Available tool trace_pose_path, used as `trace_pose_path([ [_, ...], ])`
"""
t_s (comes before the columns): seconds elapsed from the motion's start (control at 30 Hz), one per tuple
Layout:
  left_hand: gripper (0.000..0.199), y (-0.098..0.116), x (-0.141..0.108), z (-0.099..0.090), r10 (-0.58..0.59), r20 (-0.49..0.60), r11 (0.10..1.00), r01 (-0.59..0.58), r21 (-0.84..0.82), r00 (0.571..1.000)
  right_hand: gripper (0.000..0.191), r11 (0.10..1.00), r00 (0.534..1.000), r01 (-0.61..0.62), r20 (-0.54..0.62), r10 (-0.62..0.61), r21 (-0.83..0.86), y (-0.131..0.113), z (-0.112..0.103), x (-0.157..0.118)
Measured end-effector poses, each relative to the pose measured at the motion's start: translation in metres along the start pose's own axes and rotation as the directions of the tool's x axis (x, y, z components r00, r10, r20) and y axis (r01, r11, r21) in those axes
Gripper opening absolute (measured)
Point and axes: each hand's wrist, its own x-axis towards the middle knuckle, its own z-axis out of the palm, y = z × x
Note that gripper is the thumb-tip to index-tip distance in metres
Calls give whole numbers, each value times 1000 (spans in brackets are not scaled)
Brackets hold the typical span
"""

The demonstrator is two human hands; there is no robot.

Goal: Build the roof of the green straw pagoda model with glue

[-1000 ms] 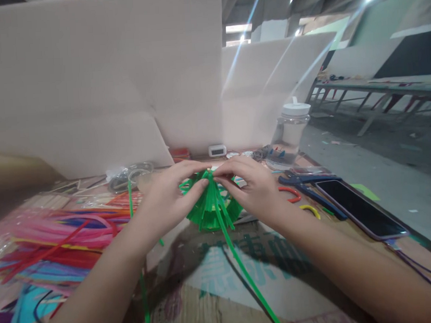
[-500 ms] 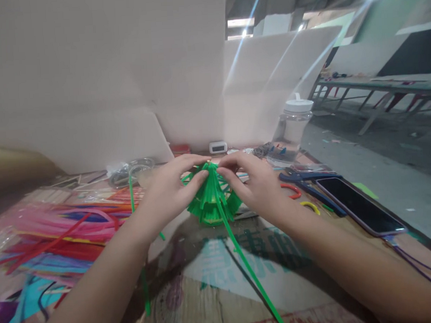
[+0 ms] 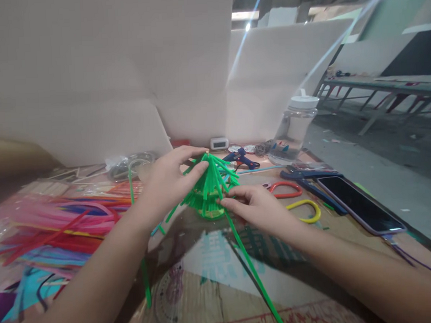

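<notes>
A cone-shaped tree of green pipe cleaners [image 3: 210, 181] stands upright on the table in the middle of the view. My left hand [image 3: 175, 175] pinches its top, thumb in front and fingers behind, around the tip of a pale stick. On the tree's lower right side, my right hand [image 3: 252, 205] pinches a long green pipe cleaner [image 3: 243, 249] between thumb and forefinger. That strip hangs from the tree and runs toward the table's near edge. Another green pipe cleaner [image 3: 146, 285] sticks out below my left forearm.
Bundles of coloured pipe cleaners [image 3: 60, 227] lie at left. To the right are scissors with red and yellow handles [image 3: 307, 219], blue-handled pliers [image 3: 310, 185] and a phone [image 3: 360, 204]. Behind stand a blue glue gun [image 3: 242, 158], a small white clock [image 3: 219, 143] and a bottle [image 3: 295, 128].
My right hand has moved down from the tree's top along the long green pipe cleaner. Green strips now spread out on the right. My left hand stays at the top.
</notes>
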Motion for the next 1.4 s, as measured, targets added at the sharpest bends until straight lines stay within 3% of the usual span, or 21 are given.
trace_pose_path([
  [0.17,28,2,-1,0,23,-5,1000,-23,19,1000,23,996,999,-47,6,47,79,-1,8,2],
  [0.43,29,7,-2,3,15,-35,999,-13,51,999,21,999,999,-34,-21,34,9,-6,11,4],
  [0.57,24,7,-3,7,28,-88,998,-23,62,996,26,992,997,57,-44,-62,-112,-6,8,3],
  [0.67,22,8,-2,6,23,-70,998,-19,58,997,37,969,982,142,-91,-163,-204,-5,2,1],
  [0.73,22,8,-2,5,17,-49,999,-15,51,999,31,942,948,213,-177,-263,-259,-3,-4,-1],
  [0.8,22,8,-1,3,13,-40,999,-12,44,999,18,866,864,328,-250,-436,-377,-1,-10,-3],
  [0.9,24,6,0,2,8,-42,1000,-7,29,999,16,656,701,480,-195,-686,-583,1,-16,-4],
  [0.97,26,5,0,2,7,-37,1000,-6,31,999,15,569,648,513,-145,-748,-642,0,-17,-3],
  [1.1,26,4,0,1,10,-30,999,-9,35,999,18,517,625,513,-114,-772,-685,-1,-13,-2],
  [1.23,26,6,-1,1,14,-16,999,-14,33,1000,20,507,635,478,-116,-763,-718,1,-5,1],
  [1.4,25,5,-1,2,24,-19,998,-23,58,1000,17,488,612,482,-118,-782,-728,4,-1,7],
])
